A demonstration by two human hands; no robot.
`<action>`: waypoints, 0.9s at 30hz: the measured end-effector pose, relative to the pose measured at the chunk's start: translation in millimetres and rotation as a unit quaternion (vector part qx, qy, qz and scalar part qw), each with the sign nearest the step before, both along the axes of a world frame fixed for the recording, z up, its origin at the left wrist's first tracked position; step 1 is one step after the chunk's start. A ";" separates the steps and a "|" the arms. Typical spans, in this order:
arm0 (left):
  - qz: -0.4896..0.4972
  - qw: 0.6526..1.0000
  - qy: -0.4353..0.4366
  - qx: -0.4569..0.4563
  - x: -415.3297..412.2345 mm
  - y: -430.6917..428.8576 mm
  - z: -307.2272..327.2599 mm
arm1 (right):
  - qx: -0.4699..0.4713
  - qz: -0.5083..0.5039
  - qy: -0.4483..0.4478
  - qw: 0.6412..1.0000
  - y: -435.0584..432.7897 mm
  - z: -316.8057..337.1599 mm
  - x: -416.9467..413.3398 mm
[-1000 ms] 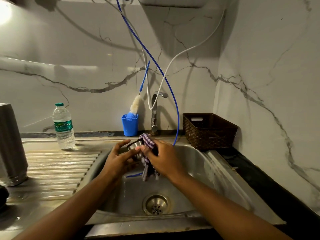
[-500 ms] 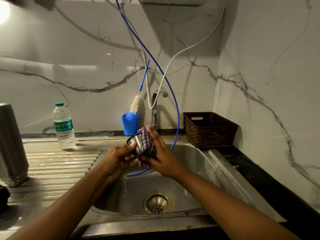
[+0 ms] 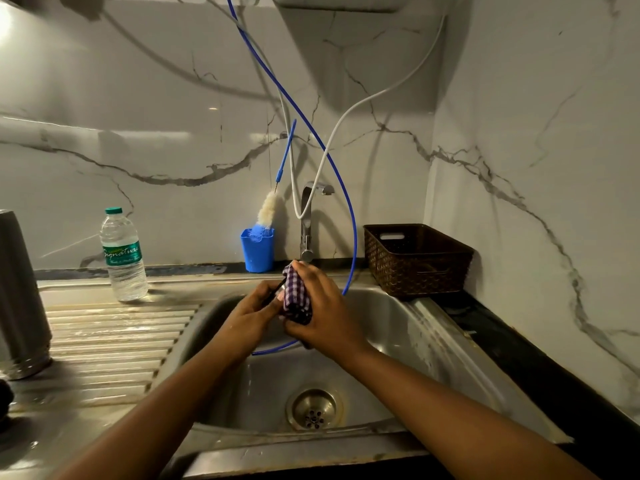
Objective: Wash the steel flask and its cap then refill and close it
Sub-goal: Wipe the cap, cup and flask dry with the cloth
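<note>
Over the steel sink (image 3: 408, 327), my left hand (image 3: 251, 315) grips the flask's steel cap (image 3: 280, 292), of which only a dark rim edge shows between my fingers. My right hand (image 3: 323, 311) holds a purple checked cloth (image 3: 296, 297) wrapped against the cap, covering most of it. The tall steel flask (image 3: 19, 296) stands upright on the draining board at the far left edge, apart from both hands.
A plastic water bottle (image 3: 123, 256) stands on the draining board (image 3: 114, 341). Behind the sink are a blue cup (image 3: 258, 251) with a bottle brush, the tap (image 3: 306, 220), and a brown basket (image 3: 417, 258). A blue hose (image 3: 351, 216) loops into the basin above the drain (image 3: 313, 408).
The cloth hung loose below my right hand; now it is bunched tight round the cap. Both hands have risen slightly toward the tap, and the cap is almost fully covered.
</note>
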State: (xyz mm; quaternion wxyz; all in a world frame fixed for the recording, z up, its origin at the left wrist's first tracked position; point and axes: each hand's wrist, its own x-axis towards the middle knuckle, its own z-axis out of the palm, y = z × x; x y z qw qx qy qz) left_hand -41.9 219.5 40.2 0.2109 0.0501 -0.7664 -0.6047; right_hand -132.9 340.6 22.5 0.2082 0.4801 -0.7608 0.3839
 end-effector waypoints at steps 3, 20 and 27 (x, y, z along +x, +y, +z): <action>0.060 0.990 0.069 -0.106 2.4 -0.4 5.1 | 0.031 -0.023 0.079 0.996 4.6 0.3 -6.3; -0.007 0.983 0.067 -0.171 5.0 -10.9 0.2 | 0.051 0.104 -0.225 0.967 19.0 13.1 -6.6; -0.011 0.992 0.076 -0.097 0.0 -18.1 -8.2 | 0.034 -0.005 0.063 0.997 -3.5 -5.3 -2.2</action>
